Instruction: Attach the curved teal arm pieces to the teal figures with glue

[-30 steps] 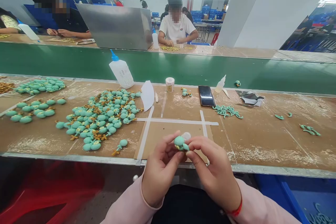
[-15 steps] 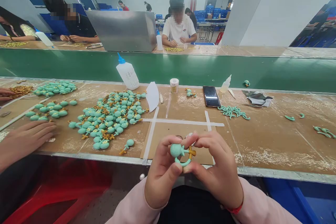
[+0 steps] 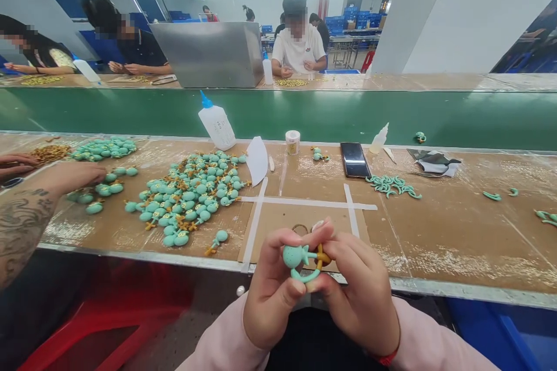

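Between my two hands is a small figure [image 3: 295, 256] with a round mint-green head, an orange-brown cross-shaped part and a curved green piece below. My left hand [image 3: 272, 295] grips it at the round head and the curved piece. My right hand [image 3: 363, 287] has its fingers closed around the orange-brown end, partly hiding it. A big pile of similar green and brown pieces [image 3: 195, 191] lies to the left, with a single one [image 3: 221, 236] near the table edge. Curved green pieces [image 3: 391, 185] are heaped to the right, beside a phone [image 3: 354, 159].
A glue bottle [image 3: 217, 126], white paper [image 3: 257, 161], a tape roll [image 3: 293, 142] and a small bottle [image 3: 380, 139] stand or lie along the back edge. A co-worker's tattooed arm [image 3: 26, 217] reaches in from the left. Behind is a green belt [image 3: 304, 113].
The co-worker's arm at left has reached farther forward over the green pieces. My fingers have shifted slightly on the figure, and the view has moved a little.
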### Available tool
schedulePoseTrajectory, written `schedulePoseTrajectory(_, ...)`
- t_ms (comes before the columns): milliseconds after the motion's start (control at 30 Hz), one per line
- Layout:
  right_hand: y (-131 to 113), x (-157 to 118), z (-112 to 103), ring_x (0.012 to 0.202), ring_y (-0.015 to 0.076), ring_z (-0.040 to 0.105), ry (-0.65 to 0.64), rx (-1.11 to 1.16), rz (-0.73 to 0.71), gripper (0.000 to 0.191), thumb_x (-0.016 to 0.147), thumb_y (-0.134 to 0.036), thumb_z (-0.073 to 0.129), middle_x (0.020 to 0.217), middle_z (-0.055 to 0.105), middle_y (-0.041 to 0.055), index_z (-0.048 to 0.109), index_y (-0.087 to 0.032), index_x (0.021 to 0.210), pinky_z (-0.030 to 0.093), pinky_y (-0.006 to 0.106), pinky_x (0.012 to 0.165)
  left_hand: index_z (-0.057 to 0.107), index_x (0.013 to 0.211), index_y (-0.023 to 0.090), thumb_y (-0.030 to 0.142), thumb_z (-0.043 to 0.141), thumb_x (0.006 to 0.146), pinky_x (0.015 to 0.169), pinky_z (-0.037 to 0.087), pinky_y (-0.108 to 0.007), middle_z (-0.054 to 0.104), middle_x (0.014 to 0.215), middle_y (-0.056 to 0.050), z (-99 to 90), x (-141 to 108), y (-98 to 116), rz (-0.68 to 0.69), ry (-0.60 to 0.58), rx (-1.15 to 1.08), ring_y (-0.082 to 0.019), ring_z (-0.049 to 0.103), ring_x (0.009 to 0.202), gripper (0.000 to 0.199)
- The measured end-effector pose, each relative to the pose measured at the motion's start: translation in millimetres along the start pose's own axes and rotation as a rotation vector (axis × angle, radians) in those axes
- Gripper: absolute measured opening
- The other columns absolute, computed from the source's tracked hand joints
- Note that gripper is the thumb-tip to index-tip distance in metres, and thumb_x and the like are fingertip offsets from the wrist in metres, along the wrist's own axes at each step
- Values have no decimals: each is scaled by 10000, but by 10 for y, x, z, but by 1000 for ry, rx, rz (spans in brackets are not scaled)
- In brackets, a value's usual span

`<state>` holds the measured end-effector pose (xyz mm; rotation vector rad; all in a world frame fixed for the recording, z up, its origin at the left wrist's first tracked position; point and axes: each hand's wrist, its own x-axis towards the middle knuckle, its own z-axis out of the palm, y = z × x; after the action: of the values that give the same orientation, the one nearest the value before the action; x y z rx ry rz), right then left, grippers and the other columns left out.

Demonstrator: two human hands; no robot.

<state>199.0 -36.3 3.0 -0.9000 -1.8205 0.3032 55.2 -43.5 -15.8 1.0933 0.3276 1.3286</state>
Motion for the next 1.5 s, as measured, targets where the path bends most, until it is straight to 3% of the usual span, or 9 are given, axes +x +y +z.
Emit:
schedulePoseTrajectory(900,-51,41,50,741,195,610,39,-70,-32,247,979,-418,493,802,656,70,554,-195,891,472,304,629,532,1204,323,363,602,914,1038,447,-435,630,1378,-71,6,29,69,-42,41,-81,-264,560,1285,302)
schedulePoseTrajectory(1100,18,9,71,769,221,638,23,-136,-79,169,956,-375,528,804,656,69,565,-211,939,501,315,638,495,1176,295,418,633,886,1018,462,-479,660,1334,-96,40,10,-8,-24,132,-90,-288,559,1287,344)
schedulePoseTrajectory(1233,115,-2,93,784,232,651,18,-138,-117,197,949,-395,526,850,669,85,588,-209,959,508,323,628,486,1174,279,440,635,879,1075,400,-511,677,1306,-106,21,12,-76,-11,191,-53,-286,579,1265,367)
schedulePoseTrajectory(1367,110,7,83,797,234,650,28,-152,-108,207,956,-397,509,834,663,82,581,-203,973,511,328,649,498,1163,283,448,658,859,1055,423,-503,667,1321,-113,30,26,-54,-21,167,-61,-304,560,1283,380)
schedulePoseTrajectory(1500,28,25,78,777,220,627,69,-116,-74,227,972,-415,479,804,632,72,546,-208,908,490,321,642,540,1151,314,377,659,876,993,479,-420,659,1340,-78,72,41,29,-42,108,-76,-276,586,1257,306)
